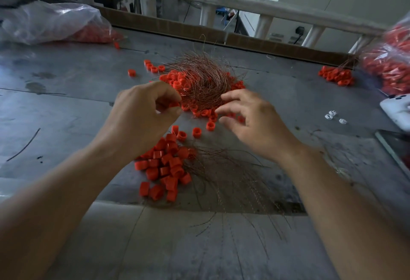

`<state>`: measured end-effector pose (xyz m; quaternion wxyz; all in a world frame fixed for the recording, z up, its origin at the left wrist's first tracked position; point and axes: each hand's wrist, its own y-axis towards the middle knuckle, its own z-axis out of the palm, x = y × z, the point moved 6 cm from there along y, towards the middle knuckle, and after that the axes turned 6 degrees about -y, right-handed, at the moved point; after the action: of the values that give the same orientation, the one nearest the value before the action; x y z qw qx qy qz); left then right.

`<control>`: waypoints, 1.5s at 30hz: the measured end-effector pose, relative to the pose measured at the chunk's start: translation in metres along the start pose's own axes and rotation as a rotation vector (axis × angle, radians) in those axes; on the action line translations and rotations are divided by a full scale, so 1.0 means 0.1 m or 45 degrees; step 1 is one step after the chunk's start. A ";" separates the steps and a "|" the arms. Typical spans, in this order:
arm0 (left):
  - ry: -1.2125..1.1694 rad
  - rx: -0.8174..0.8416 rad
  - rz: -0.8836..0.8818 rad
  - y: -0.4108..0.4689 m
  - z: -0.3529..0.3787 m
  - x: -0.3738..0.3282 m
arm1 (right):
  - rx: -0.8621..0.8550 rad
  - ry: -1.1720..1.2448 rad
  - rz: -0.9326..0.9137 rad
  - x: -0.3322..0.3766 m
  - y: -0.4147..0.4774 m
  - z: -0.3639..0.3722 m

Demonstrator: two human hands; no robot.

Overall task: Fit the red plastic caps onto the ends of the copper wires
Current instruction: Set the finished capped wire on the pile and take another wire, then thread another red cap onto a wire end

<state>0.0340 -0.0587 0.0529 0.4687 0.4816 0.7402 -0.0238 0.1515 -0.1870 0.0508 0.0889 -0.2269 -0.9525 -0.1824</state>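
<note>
The left hand (142, 111) pinches one red cap (174, 104) between thumb and fingers. The right hand (250, 119) is blurry, its fingers spread and holding nothing, just over the loose caps (209, 125) on the counter (66, 113). The copper wires (199, 79) lie in a tangled nest right behind both hands. Pulling one wire could drag the whole nest along and scatter caps. The thin wire end could bend or miss the little cap.

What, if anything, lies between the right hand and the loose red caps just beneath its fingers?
Nothing visible. The right hand hovers open directly over scattered red caps on the table; the copper wire bundle sits beyond them.
</note>
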 end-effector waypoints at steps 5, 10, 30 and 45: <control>-0.007 0.035 0.021 -0.01 0.03 0.01 | 0.121 -0.104 -0.154 0.19 0.04 0.18; -0.019 0.035 0.055 -0.02 0.01 -0.02 | 0.157 -0.134 -0.120 0.15 0.05 0.25; -0.039 0.073 0.059 -0.04 0.04 -0.05 | -0.527 0.339 0.019 0.02 -0.03 -0.12; -0.031 0.085 0.080 -0.04 0.04 -0.09 | -0.301 0.179 0.165 -0.07 0.02 0.01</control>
<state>0.0345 -0.0693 0.0557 0.4618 0.5195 0.7178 -0.0396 0.1588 -0.1878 0.0487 0.1397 -0.2834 -0.8993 -0.3025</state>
